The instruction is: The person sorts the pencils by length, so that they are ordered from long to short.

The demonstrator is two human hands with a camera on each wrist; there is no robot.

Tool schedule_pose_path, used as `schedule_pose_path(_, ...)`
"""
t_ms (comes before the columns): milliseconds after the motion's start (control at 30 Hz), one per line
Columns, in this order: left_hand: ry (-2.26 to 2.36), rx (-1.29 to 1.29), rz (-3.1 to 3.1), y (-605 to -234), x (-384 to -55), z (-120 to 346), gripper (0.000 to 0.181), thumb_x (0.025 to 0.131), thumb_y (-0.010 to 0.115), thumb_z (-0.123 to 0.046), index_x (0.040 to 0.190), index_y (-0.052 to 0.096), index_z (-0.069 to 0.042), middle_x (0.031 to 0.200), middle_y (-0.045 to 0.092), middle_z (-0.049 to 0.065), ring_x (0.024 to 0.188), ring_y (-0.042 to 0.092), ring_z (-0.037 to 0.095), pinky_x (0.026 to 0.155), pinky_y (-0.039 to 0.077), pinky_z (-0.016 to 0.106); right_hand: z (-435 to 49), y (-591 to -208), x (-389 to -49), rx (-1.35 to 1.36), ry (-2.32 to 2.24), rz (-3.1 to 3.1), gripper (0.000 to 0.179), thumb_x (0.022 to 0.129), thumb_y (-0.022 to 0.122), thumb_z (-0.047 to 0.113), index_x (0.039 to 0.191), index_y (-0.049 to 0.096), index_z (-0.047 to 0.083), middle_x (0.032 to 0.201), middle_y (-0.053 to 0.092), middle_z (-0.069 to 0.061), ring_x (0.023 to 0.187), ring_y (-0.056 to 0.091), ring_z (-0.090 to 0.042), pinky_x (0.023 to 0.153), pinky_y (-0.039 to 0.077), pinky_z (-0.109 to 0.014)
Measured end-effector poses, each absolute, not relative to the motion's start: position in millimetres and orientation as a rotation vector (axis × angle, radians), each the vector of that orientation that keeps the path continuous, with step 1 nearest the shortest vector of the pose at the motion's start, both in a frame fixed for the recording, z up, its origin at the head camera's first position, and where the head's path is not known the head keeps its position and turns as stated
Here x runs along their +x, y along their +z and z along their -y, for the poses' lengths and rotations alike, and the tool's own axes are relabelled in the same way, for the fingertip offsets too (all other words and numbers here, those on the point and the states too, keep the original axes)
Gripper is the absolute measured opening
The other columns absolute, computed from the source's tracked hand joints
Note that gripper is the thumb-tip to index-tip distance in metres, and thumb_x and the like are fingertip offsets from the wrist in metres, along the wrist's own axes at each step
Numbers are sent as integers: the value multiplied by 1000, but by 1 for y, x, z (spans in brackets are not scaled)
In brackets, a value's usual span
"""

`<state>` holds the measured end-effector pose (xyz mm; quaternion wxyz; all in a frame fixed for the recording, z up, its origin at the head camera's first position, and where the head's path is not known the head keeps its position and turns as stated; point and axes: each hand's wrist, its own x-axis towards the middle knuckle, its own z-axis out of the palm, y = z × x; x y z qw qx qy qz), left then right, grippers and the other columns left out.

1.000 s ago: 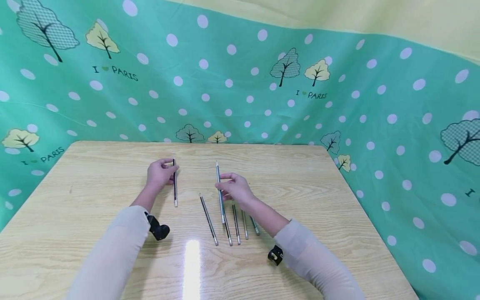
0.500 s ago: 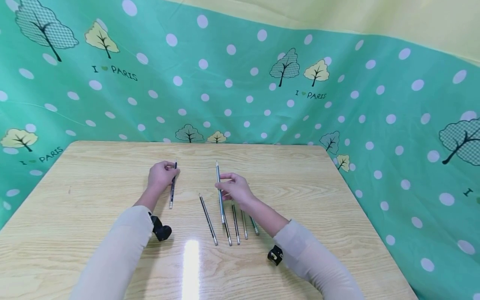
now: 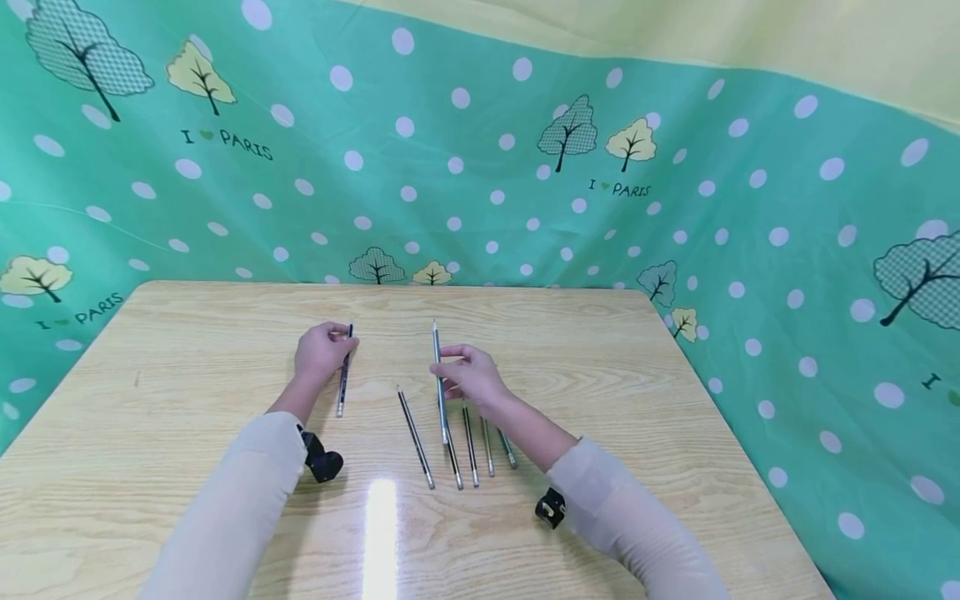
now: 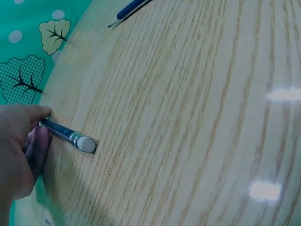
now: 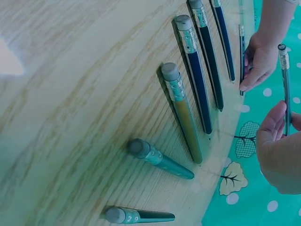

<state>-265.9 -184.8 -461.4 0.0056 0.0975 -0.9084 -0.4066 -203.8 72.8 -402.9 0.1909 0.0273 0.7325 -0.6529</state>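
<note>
On the left of the table, my left hand [image 3: 321, 352] pinches a dark pencil [image 3: 343, 387] near its upper, pointed end. In the left wrist view this pencil's pale eraser [image 4: 86, 144] faces the camera, low over the wood. My right hand [image 3: 474, 379] holds a blue-grey pencil [image 3: 437, 350] between thumb and fingers, its tip pointing away and its eraser end toward me. That pencil [image 5: 285, 70] stands out above the table in the right wrist view. A dark pencil [image 3: 416, 437] lies between the two hands.
Several more pencils lie side by side below and under my right hand, including a black one [image 3: 470, 446], a gold one [image 5: 186, 125] and a green one [image 5: 167, 165]. The wooden table [image 3: 187, 358] ends at a green dotted cloth [image 3: 450, 167] behind and right.
The pencil in my left hand has tilted, its eraser end swinging left, and the left hand has shifted slightly toward me. My right hand and its pencil have stayed in place.
</note>
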Motion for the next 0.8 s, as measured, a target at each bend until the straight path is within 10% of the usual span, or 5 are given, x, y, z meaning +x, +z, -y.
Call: schedule_pose_path(800,-1319,300,2821,-460,-264,187,41,90,59,-27,124,57,-3,97,60,13,68,56,15,57,49,22,-46,-400,-216,101,-1887,-2062,34,84,67,12,116,58,9,80,60,-2,61,58,-11,55,55,-19)
